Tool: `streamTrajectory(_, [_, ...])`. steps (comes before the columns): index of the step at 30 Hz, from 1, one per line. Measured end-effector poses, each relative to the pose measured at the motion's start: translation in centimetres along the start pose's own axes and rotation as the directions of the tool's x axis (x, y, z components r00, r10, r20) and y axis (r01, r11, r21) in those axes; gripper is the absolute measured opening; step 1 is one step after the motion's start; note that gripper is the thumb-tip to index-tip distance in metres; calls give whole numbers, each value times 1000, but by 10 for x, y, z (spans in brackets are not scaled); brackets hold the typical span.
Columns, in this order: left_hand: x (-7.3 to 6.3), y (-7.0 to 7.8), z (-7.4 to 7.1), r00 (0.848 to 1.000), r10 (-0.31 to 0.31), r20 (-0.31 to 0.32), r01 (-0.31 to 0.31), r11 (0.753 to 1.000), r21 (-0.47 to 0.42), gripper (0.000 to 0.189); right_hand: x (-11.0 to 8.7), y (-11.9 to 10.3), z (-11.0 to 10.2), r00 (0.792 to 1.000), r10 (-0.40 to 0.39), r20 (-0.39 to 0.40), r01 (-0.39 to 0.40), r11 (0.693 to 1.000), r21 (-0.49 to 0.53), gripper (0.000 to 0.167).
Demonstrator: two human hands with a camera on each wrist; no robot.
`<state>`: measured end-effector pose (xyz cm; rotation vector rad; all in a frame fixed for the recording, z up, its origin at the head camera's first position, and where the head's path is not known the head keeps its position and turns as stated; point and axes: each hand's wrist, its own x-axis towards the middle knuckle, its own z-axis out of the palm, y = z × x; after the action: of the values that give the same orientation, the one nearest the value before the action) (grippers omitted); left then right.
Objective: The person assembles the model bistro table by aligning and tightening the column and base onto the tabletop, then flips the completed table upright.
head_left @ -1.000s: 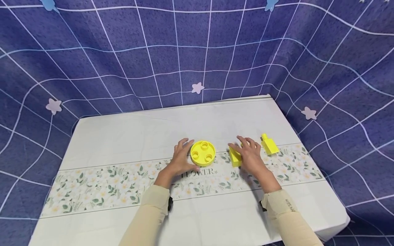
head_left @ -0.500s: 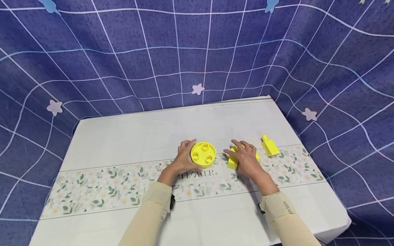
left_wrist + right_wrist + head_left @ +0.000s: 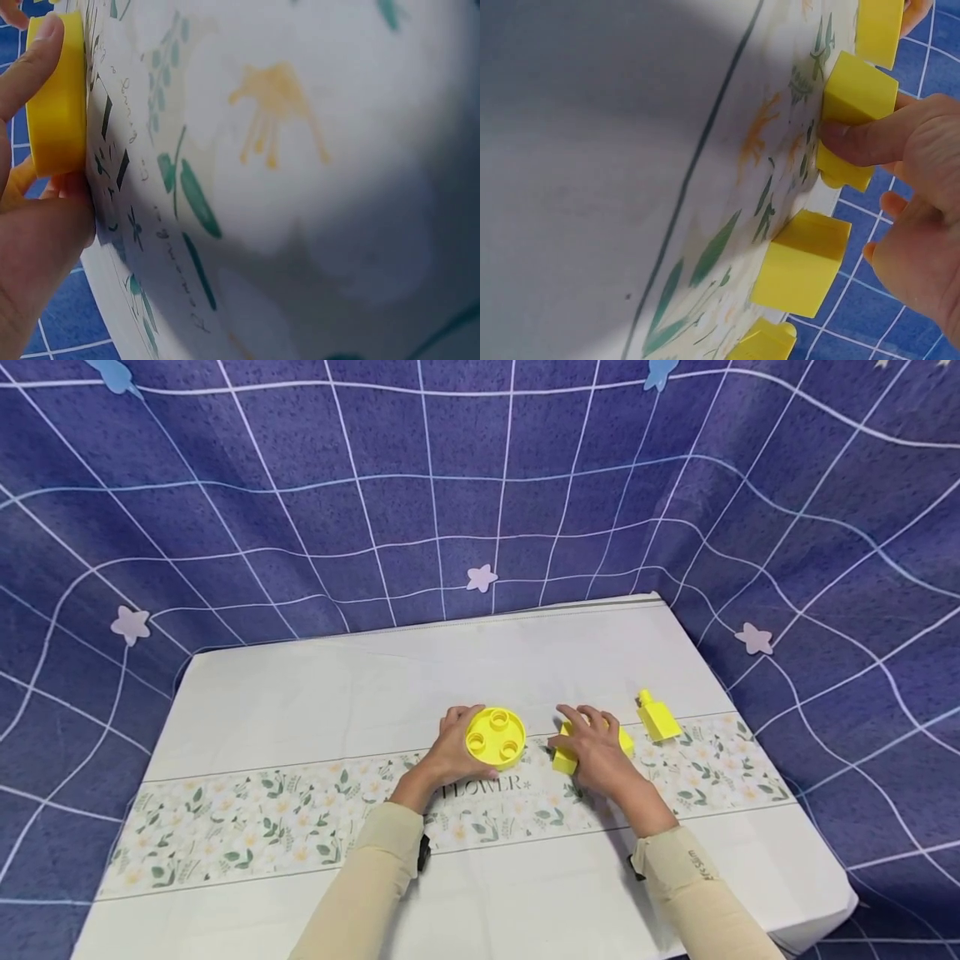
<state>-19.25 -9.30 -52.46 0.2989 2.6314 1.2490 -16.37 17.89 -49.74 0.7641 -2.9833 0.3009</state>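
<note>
My left hand (image 3: 452, 755) grips a round yellow disc (image 3: 487, 741) with a raised rim and three ring-shaped sockets facing up. In the left wrist view the thumb lies along the side of the disc (image 3: 60, 97), with the fingers partly hidden behind it. My right hand (image 3: 598, 760) is over a yellow block (image 3: 565, 762) just to the right of the disc. Its thumb presses the near face of the block (image 3: 859, 90) in the right wrist view, and fingers reach round behind. A second yellow block (image 3: 627, 741) shows partly from under this hand.
Farther right lies another yellow block (image 3: 660, 722) with a round peg at one end. The white tablecloth (image 3: 337, 685) has a floral strip (image 3: 247, 814) across it. A blue gridded curtain (image 3: 390, 510) hangs behind the table.
The left hand has closed in round the disc, its fingers now against the rim. The right hand has shifted slightly left and nearer, turning the block beneath it and uncovering the second block.
</note>
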Motion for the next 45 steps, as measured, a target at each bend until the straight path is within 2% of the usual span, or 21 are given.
streamTrajectory(6, [1,1,0,1000,-4,-6,4,1000,-6,117,3,-2,-4,999,-22,-38,23,1000,22,52])
streamTrajectory(13, [1,2,-1,1000,-12,5,12,1000,5,116,5,-4,-6,994,-19,-112,26,998,64,46])
streamTrajectory(17, [2,3,-1,1000,-27,8,27,999,19,116,8,-6,-6,980,-10,-197,40,988,148,45])
streamTrajectory(19, [2,4,0,999,-34,9,34,999,28,116,9,-8,-6,970,-2,-244,58,973,223,46])
streamTrajectory(22, [1,5,0,999,-35,9,35,999,30,115,12,-13,-7,955,22,-296,86,933,348,45])
streamTrajectory(25, [0,4,0,999,-33,11,33,999,30,115,15,-19,-9,950,73,-303,78,886,457,42])
streamTrajectory(31, [0,3,-1,1000,-7,12,6,1000,22,113,21,-29,-14,955,162,-248,21,797,604,42])
streamTrajectory(40, [0,3,-2,1000,-3,19,2,999,39,114,26,-39,-11,965,217,-150,-12,604,797,42])
streamTrajectory(45, [0,4,-3,1000,-5,22,5,1000,31,116,27,-43,-7,967,234,-99,-46,545,837,42])
